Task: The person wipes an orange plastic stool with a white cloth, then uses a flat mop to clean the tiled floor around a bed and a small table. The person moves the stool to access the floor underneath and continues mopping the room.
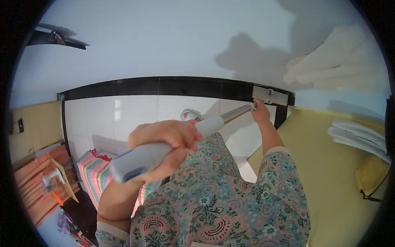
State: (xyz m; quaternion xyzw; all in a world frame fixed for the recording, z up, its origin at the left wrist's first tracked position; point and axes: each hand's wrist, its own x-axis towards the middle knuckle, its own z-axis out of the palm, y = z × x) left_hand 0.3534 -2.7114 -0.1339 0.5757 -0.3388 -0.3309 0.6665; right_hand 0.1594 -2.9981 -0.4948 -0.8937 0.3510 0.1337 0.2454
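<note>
A flat mop slants across the middle of the view. My left hand [164,135] is closed around its thick light-grey grip [140,161], close to me. Farther off, my right hand [260,112] is closed on the metal pole [238,113], near its far end. Just beyond my right hand is the mop's flat grey head [280,98], lying over the dark skirting at the foot of the wall. Any cloth under the head is hidden.
White floor tiles [135,109] meet a black skirting [135,87] and a pale blue wall [156,45]. A yellow surface [321,164] at right bears folded white cloths [358,136]. Striped fabric [92,175] hangs at left. A slipper [188,115] shows beyond the grip.
</note>
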